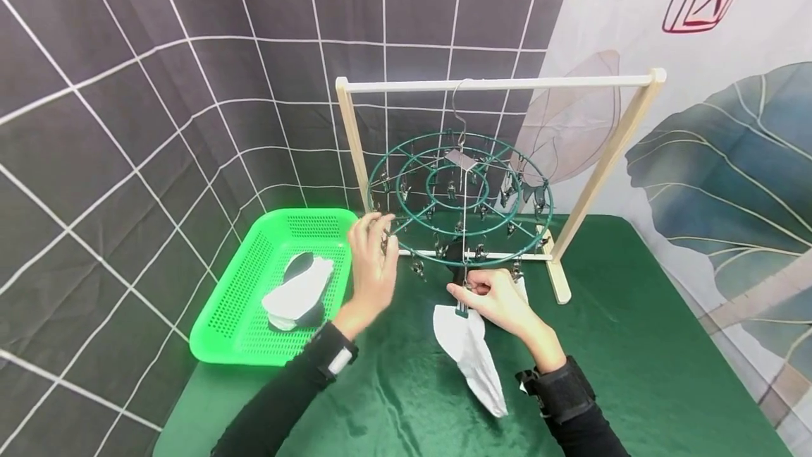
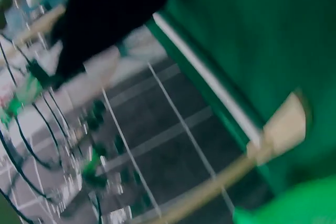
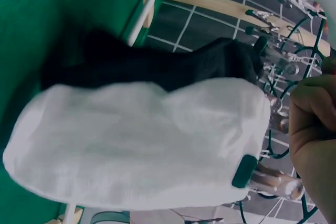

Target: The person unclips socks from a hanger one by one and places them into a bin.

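Note:
A white sock (image 1: 469,355) hangs from a green-tipped metal clip (image 1: 462,309) at the near side of the round green hanger (image 1: 415,227). The fingers of my right hand (image 1: 501,302) are curled, with thumb and forefinger pinching the top of that clip. In the right wrist view the sock (image 3: 136,145) spreads across the middle, and a black sock (image 3: 173,66) hangs behind it. My left hand (image 1: 373,259) is raised beside the hanger's left rim, fingers loosely bent near a dangling clip, apparently holding nothing. The left wrist view is blurred.
A green basket (image 1: 218,330) on the left holds white-and-grey socks (image 1: 301,295). The hanger hooks over a white bar (image 1: 507,83) on a wooden stand (image 1: 609,154). Several clips dangle around the rings. A green cloth (image 1: 634,344) covers the table.

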### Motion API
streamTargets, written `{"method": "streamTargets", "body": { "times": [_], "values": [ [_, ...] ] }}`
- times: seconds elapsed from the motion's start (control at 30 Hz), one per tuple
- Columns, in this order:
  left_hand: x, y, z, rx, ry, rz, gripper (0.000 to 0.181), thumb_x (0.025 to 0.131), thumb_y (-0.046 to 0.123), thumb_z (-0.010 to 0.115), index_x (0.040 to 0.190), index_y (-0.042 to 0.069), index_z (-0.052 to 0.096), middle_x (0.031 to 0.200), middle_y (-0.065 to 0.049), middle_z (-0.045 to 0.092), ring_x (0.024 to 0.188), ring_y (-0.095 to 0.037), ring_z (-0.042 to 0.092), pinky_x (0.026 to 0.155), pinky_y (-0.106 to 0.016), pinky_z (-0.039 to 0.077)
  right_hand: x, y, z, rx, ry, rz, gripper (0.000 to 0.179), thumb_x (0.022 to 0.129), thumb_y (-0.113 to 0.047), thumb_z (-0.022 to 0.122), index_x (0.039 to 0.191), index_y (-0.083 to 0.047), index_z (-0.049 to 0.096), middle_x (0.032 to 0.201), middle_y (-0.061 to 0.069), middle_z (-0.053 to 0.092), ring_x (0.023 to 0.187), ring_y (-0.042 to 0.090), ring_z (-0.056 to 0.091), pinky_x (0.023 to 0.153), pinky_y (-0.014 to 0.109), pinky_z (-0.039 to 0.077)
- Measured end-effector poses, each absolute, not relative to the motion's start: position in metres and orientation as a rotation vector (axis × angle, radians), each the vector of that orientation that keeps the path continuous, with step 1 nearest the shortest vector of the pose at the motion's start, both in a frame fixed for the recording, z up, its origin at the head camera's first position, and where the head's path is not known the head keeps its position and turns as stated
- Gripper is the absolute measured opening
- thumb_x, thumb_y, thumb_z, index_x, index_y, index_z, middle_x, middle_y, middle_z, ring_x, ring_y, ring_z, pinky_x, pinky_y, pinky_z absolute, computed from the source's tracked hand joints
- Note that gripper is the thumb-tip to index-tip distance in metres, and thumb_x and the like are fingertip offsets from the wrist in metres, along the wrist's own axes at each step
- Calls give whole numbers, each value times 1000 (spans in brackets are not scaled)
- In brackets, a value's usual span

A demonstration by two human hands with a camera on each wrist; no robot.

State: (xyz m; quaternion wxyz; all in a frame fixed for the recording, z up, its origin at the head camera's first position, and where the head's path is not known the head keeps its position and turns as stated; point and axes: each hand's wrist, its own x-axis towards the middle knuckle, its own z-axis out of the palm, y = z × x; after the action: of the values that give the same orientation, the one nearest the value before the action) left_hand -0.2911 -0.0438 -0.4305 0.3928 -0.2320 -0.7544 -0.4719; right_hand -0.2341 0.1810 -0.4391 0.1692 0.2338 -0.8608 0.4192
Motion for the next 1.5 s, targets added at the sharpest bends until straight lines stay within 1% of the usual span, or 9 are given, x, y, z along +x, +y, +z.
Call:
{"method": "streamTargets", "body": {
  "times": [0.1,0.3,0.5,0.63,0.73,0.93,1.1,1.37,1.5],
  "values": [
    [-264,-33,-443,-356,-1918,-1648,36,99,22,38,132,7,43,133,-11,38,127,-26,32,106,-47,28,-234,179,-442,670,-2420,1219,51,86,-27,70,57,-16,30,57,-13,16,50,1,14,47,21,16],
    [-232,-17,-469,149,-1787,-2465,37,102,30,34,124,3,46,118,-15,51,107,-22,48,97,-41,36,-236,171,-450,606,-2376,1208,49,87,-28,69,58,-16,32,55,-12,22,48,2,22,47,21,20],
    [-218,-13,-484,-141,-2088,-2564,67,101,50,24,116,-5,58,115,-18,60,108,-15,53,103,-37,32,-236,163,-456,499,-2375,1193,47,87,-30,69,57,-17,35,53,-12,27,45,3,28,45,21,23],
    [-216,-12,-489,-285,-2131,-2466,53,102,37,38,126,-8,52,125,-20,55,116,-18,49,104,-31,33,-236,161,-457,418,-2384,1208,45,87,-32,68,57,-19,37,52,-13,27,45,2,27,45,21,22],
    [-217,-11,-490,-413,-2139,-2374,40,102,22,42,128,-8,50,122,-21,56,112,-17,50,99,-25,37,-235,160,-457,395,-2394,1224,44,88,-32,67,57,-18,39,52,-13,27,46,2,26,45,21,22],
    [-214,-10,-474,-460,-2143,-2091,21,100,9,44,98,-6,59,82,-9,55,74,-7,49,69,-21,43,-233,163,-456,453,-2421,1261,47,88,-29,67,55,-18,35,52,-13,24,45,1,23,44,20,20],
    [-216,-9,-464,-424,-2180,-1946,21,101,11,44,95,-4,59,80,-7,56,71,-6,48,64,-21,42,-233,164,-457,502,-2439,1268,50,89,-30,66,55,-17,32,53,-13,20,47,0,18,43,21,17],
    [-235,-7,-493,-409,-2234,-1841,23,100,27,47,97,10,62,80,-2,59,70,-7,50,60,-21,42,-234,162,-455,557,-2376,1234,48,87,-23,68,53,-18,35,53,-16,21,47,-1,20,44,19,16],
    [-240,-10,-494,-448,-2262,-1731,24,100,28,48,95,9,61,75,0,56,66,-8,49,57,-21,41,-235,162,-454,560,-2342,1225,49,86,-19,69,52,-17,34,53,-16,22,46,-2,19,43,19,16]
  ]
}}
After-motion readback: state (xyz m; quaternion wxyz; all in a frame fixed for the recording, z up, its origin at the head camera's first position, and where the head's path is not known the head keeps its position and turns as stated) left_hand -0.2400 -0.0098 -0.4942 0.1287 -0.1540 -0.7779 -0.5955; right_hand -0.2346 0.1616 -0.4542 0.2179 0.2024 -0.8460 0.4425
